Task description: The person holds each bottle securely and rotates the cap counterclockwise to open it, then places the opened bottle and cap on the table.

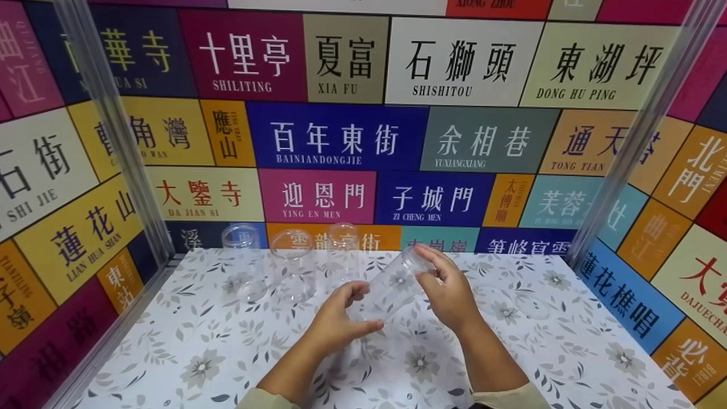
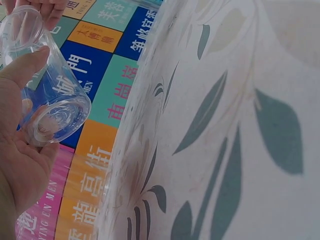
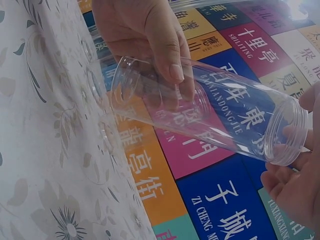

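A clear, see-through cylindrical jar [image 1: 392, 289] is held tilted above the table, its ridged screw-thread mouth up toward the right. Near its base, my left hand [image 1: 335, 321] grips the jar, thumb on one side and fingers on the other. At the threaded mouth, my right hand [image 1: 451, 292] holds the rim between thumb and fingers. The right wrist view shows the jar's length [image 3: 225, 105] spanning both hands, with nothing visible inside. In the left wrist view the round base [image 2: 65, 120] faces the camera.
Several clear containers stand at the back left of the table: a jar [image 1: 241, 261], a wider one [image 1: 292, 267] and a slim one [image 1: 342, 253]. A flower-and-leaf cloth [image 1: 238, 363] covers the table. Panels with coloured place-name signs [image 1: 338, 136] enclose the back and sides.
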A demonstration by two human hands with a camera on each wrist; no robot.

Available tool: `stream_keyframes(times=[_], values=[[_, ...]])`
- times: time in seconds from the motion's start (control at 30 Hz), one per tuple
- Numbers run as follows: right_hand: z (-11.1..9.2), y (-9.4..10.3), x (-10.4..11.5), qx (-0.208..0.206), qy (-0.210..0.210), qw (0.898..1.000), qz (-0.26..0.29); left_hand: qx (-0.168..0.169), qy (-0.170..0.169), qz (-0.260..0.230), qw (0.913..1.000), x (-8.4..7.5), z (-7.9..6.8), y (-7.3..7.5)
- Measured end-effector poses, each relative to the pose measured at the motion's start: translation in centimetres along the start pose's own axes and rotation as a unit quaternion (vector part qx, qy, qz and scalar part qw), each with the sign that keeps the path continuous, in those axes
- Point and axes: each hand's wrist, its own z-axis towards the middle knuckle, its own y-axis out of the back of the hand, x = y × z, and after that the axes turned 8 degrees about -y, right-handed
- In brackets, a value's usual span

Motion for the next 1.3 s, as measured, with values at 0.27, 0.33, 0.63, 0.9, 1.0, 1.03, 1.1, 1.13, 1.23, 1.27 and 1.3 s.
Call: stream_keyframes(times=[0.27,0.33,0.63,0.9,1.0,1.03,1.1,1.13,1.23,1.27,1.3], values=[[0.18,0.12,0.06,-0.009,-0.065,0.997,-0.044,-0.004,-0.003,-0.008,1.0000,-0.02,-0.03,-0.08],[0.22,0.06,0.08,-0.012,-0.088,0.995,-0.051,-0.003,-0.003,-0.008,1.0000,-0.01,-0.04,-0.09],[0.12,0.03,0.17,-0.037,-0.071,0.996,-0.047,-0.002,-0.007,-0.006,1.0000,0.06,-0.05,-0.01],[0.14,-0.05,0.01,-0.029,-0.064,0.997,-0.017,-0.001,-0.007,-0.002,1.0000,0.09,-0.03,0.07],[0.15,-0.08,0.00,-0.027,-0.065,0.997,-0.014,-0.001,-0.001,-0.002,1.0000,-0.01,-0.04,0.07],[0.14,-0.10,0.02,-0.026,-0.066,0.997,-0.013,-0.001,0.001,-0.002,1.0000,-0.06,-0.06,0.08],[0.16,-0.08,0.01,-0.027,-0.066,0.997,-0.012,-0.001,0.003,-0.003,1.0000,-0.14,-0.09,0.09],[0.17,-0.08,0.02,-0.027,-0.065,0.997,-0.012,-0.001,0.004,-0.002,1.0000,-0.16,-0.10,0.08],[0.16,-0.08,0.04,-0.030,-0.065,0.997,-0.012,-0.002,0.005,-0.002,1.0000,-0.14,-0.07,0.06],[0.17,-0.05,0.05,-0.032,-0.064,0.997,-0.012,-0.003,0.004,-0.002,1.0000,-0.12,-0.05,0.04],[0.16,-0.02,0.07,-0.033,-0.065,0.997,-0.013,-0.003,0.002,-0.002,1.0000,-0.10,-0.04,0.04]])
